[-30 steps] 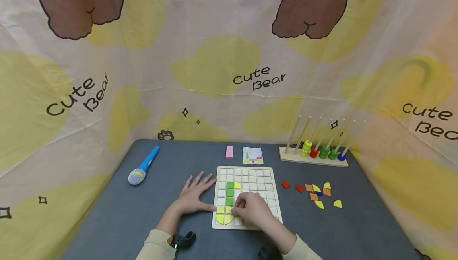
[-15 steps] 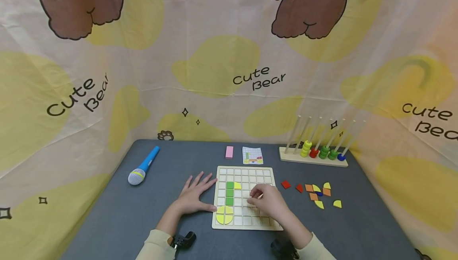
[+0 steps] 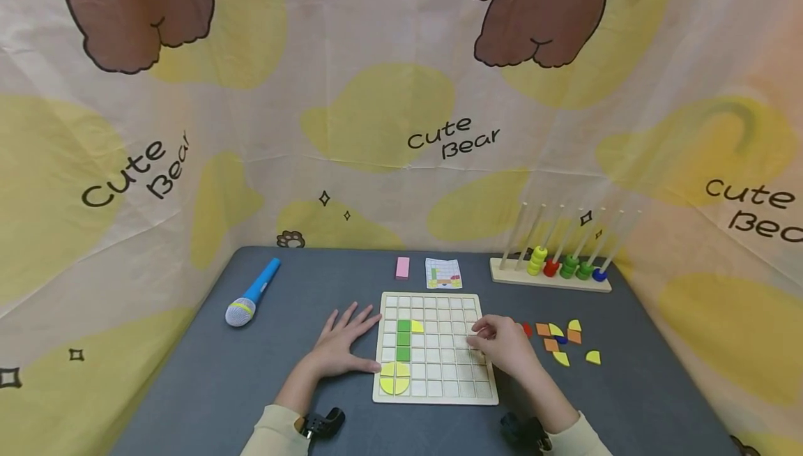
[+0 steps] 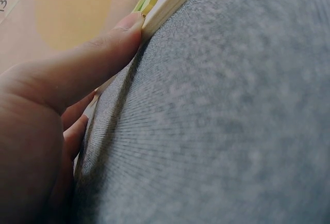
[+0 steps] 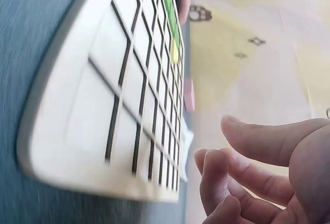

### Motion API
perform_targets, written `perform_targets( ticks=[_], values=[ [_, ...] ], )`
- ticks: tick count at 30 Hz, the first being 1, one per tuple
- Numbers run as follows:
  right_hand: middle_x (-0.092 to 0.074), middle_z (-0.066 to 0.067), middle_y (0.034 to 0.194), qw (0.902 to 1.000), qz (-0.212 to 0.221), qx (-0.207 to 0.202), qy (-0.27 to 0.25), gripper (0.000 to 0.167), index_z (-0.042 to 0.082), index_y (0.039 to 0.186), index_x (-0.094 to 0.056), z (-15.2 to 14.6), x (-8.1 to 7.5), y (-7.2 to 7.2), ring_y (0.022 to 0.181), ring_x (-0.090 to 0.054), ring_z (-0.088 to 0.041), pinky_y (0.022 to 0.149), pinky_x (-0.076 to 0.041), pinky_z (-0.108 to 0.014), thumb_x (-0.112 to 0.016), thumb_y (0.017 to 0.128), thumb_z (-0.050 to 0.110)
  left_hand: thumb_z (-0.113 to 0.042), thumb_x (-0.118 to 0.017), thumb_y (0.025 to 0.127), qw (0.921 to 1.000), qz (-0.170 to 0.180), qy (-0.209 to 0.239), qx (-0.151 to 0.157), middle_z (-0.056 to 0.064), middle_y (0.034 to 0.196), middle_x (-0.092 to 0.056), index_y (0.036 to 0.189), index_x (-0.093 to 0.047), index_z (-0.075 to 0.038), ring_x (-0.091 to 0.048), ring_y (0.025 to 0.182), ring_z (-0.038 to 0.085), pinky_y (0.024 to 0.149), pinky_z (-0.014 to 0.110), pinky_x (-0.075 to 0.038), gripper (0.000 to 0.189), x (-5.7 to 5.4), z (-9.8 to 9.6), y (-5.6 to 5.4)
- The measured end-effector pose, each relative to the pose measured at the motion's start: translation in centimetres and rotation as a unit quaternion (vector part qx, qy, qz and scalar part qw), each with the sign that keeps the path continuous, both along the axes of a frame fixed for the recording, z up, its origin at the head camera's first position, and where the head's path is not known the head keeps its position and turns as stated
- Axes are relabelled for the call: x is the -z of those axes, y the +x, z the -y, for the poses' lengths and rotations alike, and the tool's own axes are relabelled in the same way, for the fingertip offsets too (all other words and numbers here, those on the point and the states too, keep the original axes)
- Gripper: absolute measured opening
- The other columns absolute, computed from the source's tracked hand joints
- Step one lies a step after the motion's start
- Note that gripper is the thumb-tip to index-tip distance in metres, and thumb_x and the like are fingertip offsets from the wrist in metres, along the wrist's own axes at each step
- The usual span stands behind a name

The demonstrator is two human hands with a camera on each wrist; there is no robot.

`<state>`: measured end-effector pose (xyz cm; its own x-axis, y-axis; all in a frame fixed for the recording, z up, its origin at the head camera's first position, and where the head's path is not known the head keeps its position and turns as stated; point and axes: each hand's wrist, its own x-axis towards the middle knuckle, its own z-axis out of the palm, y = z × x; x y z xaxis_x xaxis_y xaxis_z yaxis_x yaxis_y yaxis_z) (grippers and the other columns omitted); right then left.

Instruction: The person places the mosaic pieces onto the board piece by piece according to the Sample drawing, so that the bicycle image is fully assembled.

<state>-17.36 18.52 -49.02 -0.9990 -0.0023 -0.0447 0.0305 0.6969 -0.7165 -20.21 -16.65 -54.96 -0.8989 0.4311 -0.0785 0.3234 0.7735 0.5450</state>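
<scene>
A pale wooden grid board (image 3: 439, 392) lies flat on the table. On its left part sit several yellow quarter-circle tiles (image 3: 394, 378) forming a circle, a column of green square tiles (image 3: 403, 340) and a lone yellow quarter-circle tile (image 3: 417, 327). My left hand (image 3: 341, 344) lies spread beside the board, and its thumb (image 4: 116, 38) touches the board's left edge. Over the board's right edge hovers my right hand (image 3: 502, 346), fingers loosely bent. In the right wrist view a gap shows between the thumb (image 5: 263, 141) and the fingers, with nothing held.
Loose orange, yellow, red and blue tiles (image 3: 551, 346) lie right of the board. Behind it are a pink block (image 3: 402, 268) and a pattern card (image 3: 442, 274). A peg-and-bead counter (image 3: 508, 272) stands back right; a toy microphone (image 3: 253, 293) lies left.
My right hand has moved rightward from beside the yellow circle to the board's right edge, covering a red tile. My left hand has stayed in place.
</scene>
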Motion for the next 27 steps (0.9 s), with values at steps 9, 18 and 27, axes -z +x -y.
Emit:
perform_targets(
  ticks=[9, 18, 27],
  values=[
    [-0.068, -0.005, 0.081, 0.9992, 0.016, 0.037, 0.005, 0.025, 0.002, 0.103, -0.072, -3.5, -0.2, -0.2, 0.065, -0.058, -0.017, 0.056, -0.053, -0.03, -0.081, 0.086, 0.017, -0.074, -0.074, 0.072, 1.0, -0.008, -0.002, 0.003, -0.003, 0.168, -0.023, 0.159, -0.034, -0.033, -0.004, 0.158, 0.031, 0.123, 0.061, 0.005, 0.104, 0.0, 0.0, 0.0],
    [-0.07, -0.008, 0.086, 0.9977, 0.013, 0.065, 0.015, 0.032, -0.001, 0.109, -0.07, -6.8, -0.1, -0.6, 0.067, -0.059, -0.018, 0.057, -0.05, -0.029, -0.078, 0.089, 0.023, -0.077, -0.072, 0.071, 1.0, -0.006, -0.003, 0.003, -0.008, 0.168, -0.021, 0.159, -0.031, -0.037, -0.003, 0.158, 0.027, 0.123, 0.059, 0.005, 0.105, 0.4, 0.2, -0.1],
    [-0.071, -0.011, 0.088, 0.9971, 0.024, 0.069, 0.023, 0.041, -0.005, 0.118, -0.066, -9.4, -0.5, -0.8, 0.065, -0.06, -0.018, 0.056, -0.05, -0.031, -0.076, 0.091, 0.024, -0.076, -0.073, 0.071, 1.0, -0.001, 0.003, 0.001, -0.007, 0.168, -0.021, 0.159, -0.032, -0.035, -0.003, 0.158, 0.029, 0.123, 0.06, 0.005, 0.106, 0.2, 0.2, -0.1]
  ],
)
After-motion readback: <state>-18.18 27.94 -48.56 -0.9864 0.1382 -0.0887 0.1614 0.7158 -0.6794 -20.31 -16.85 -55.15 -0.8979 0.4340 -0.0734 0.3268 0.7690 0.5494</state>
